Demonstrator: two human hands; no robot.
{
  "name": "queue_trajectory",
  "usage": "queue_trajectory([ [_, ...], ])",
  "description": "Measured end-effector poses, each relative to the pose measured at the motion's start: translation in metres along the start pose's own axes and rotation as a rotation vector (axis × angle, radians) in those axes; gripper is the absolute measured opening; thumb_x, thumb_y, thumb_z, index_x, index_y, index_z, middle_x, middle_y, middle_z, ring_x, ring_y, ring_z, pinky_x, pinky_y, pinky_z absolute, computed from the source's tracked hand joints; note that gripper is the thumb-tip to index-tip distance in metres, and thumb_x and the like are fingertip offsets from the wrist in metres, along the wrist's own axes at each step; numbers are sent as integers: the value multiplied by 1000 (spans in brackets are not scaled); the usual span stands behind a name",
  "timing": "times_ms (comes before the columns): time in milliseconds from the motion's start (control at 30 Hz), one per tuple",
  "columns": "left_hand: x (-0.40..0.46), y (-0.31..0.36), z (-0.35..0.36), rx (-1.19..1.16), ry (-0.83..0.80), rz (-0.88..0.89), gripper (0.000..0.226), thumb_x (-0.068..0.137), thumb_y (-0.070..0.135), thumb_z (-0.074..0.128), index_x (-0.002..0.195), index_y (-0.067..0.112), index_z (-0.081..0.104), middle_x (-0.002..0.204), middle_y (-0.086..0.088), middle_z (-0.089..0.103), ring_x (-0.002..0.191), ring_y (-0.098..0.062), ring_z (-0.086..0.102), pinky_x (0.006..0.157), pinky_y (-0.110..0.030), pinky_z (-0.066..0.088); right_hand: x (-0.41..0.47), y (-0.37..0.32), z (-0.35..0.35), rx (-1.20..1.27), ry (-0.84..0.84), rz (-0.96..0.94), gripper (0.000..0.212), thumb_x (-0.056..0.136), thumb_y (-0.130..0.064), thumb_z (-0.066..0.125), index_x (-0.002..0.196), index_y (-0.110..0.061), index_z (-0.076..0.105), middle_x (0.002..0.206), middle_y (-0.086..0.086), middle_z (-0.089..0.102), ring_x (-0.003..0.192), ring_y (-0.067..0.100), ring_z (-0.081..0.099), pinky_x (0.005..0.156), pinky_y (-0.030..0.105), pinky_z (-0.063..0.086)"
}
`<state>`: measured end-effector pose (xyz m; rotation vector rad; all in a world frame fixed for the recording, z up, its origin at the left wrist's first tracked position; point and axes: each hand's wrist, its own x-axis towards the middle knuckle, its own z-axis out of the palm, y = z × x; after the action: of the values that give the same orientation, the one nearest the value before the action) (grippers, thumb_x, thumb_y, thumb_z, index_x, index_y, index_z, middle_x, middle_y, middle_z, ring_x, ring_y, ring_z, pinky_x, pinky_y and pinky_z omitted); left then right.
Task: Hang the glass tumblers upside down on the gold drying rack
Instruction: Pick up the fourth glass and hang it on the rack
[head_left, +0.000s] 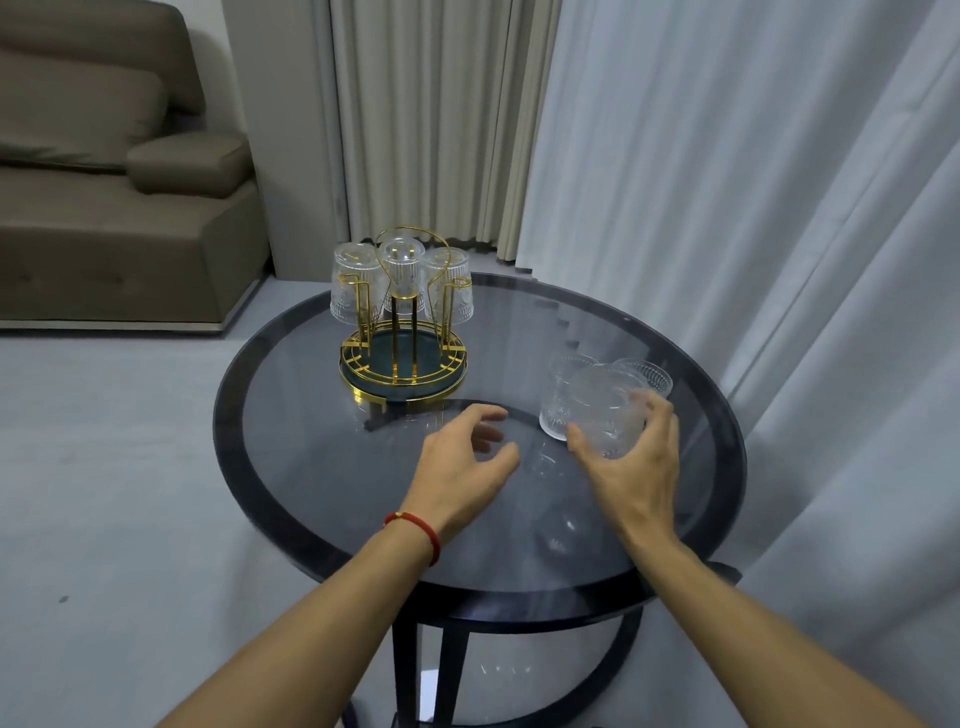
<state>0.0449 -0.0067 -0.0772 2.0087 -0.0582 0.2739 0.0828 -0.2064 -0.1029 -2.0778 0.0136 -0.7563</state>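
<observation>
- Fingers (657, 415) of my right hand (631, 470) wrap around a glass tumbler (605, 415), thumb on its near-left side and the others on its right; it looks raised a little off the desk (291, 467), though motion blur keeps me from being sure.
- Left hand (462, 467) hovers over the middle of the desk with its fingers (485, 415) loosely curled and spread, gripping nothing; a red cord bracelet (415, 530) circles that wrist.
- Two more tumblers stand upright behind the held one: a left tumbler (561, 389) touching or nearly touching it, and a far tumbler (647, 374) just beside the right fingertips.
- On the gold drying rack (402, 358), at the far-left part of the desk, I see three hung tumblers (402, 275) upside down on the back pegs; the two front pegs are bare.
- I can read no brand, label or writing on anything.
- Between rack and upright tumblers the glass top lies open; the right-hand group sits near the dark rim, with a white curtain (753, 208) close beyond it.
</observation>
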Motion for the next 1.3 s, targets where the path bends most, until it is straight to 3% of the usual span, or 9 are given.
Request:
queue_trajectory([
  [133, 1, 9, -3, -472, -227, -120, 74, 78, 52, 79, 141, 31, 46, 127, -2, 60, 113, -18, 65, 84, -43, 62, -5, -16, 4, 7, -182, -312, 82, 69, -57, 81, 138, -28, 47, 121, 0, 48, 104, 13, 51, 85, 7, 41],
  [300, 3, 10, -10, -468, 4, -125, 84, 62, 59, 81, 134, 27, 51, 122, 0, 63, 110, -12, 64, 89, -46, 60, -10, -40, 21, -68, -348, -540, 93, 70, -49, 89, 148, -17, 50, 125, 11, 50, 112, 25, 53, 93, 36, 55],
  [433, 13, 2, -24, -823, 34, -234, 66, 76, 39, 80, 130, 11, 55, 128, -20, 62, 109, -32, 69, 82, -57, 60, -5, -54, 26, 269, -556, -97, 80, 83, -69, 64, 151, -35, 40, 137, -10, 51, 123, 3, 54, 101, 28, 50],
  [600, 21, -7, -29, -928, -42, -208, 41, 97, 28, 62, 130, 3, 56, 129, -28, 62, 115, -42, 65, 96, -65, 51, -3, -54, 44, 617, -676, 257, 39, 106, -44, 51, 141, -27, 53, 131, 1, 67, 117, 21, 69, 92, 48, 61],
  [767, 43, -17, -39, -571, 135, -227, 51, 87, 65, 46, 109, 27, 72, 110, -7, 73, 98, -19, 70, 83, -46, 60, 8, -56, 61, 714, -540, 311, 39, 95, -43, 69, 132, -31, 58, 127, 10, 70, 111, 23, 74, 94, 43, 60],
  [833, 50, -33, -40, -335, 291, -212, 55, 90, 62, 38, 107, 23, 71, 108, -8, 72, 98, -14, 64, 83, -37, 54, 16, -61, 62, 615, -442, 259, 48, 86, -53, 74, 130, -39, 57, 120, 10, 71, 103, 22, 76, 94, 45, 60],
  [967, 60, -80, -38, 540, 187, -90, 53, 99, 39, 48, 148, 21, 44, 158, -7, 40, 146, -24, 30, 116, -49, 32, 44, -94, 60, 427, -292, 82, 58, 78, -67, 71, 130, -47, 55, 117, 0, 66, 106, 19, 69, 88, 40, 60],
  [1067, 65, -100, -33, 702, 37, -65, 69, 97, 45, 49, 158, 29, 21, 169, -2, 11, 154, -24, 1, 123, -52, 12, 69, -135, 68, 383, -237, -59, 60, 85, -61, 67, 139, -41, 51, 127, -7, 63, 112, 14, 64, 95, 44, 57],
  [1300, 72, -115, -29, 818, 43, 22, 71, 96, 44, 34, 159, 23, 9, 169, -4, 6, 154, -22, -6, 124, -53, 7, 109, -213, 130, 200, -375, -258, 85, 95, -43, 68, 163, -13, 26, 160, 11, 45, 146, 26, 44, 119, 42, 38],
])
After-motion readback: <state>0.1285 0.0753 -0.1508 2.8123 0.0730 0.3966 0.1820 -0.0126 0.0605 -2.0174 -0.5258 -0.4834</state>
